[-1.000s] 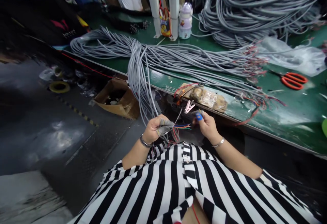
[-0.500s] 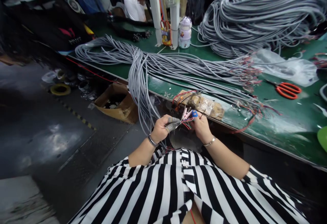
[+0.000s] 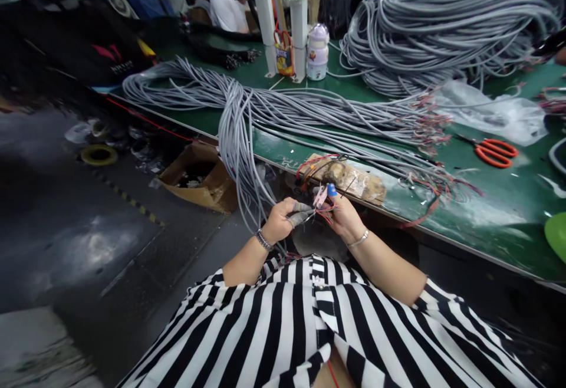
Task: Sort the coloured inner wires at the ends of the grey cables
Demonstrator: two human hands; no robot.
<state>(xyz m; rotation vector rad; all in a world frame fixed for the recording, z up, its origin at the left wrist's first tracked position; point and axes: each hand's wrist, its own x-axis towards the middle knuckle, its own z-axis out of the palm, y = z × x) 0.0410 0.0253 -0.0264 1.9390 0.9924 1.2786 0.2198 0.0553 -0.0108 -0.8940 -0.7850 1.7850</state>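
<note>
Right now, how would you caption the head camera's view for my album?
Two bare hands work with thin coloured wires beside a green workbench heaped with grey cables.

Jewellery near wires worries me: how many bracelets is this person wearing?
2: a beaded bracelet by the left hand, a silvery bracelet by the right hand. Others may be hidden.

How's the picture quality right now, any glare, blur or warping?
Head view: pale glare on the dark grey floor and glossy green tabletop; the left edge is dim and smeared near the black printed bag; wide-angle stretching toward the borders; a pixelated patch over the person in white; the thin multicoloured wires are too small to trace singly.
</note>
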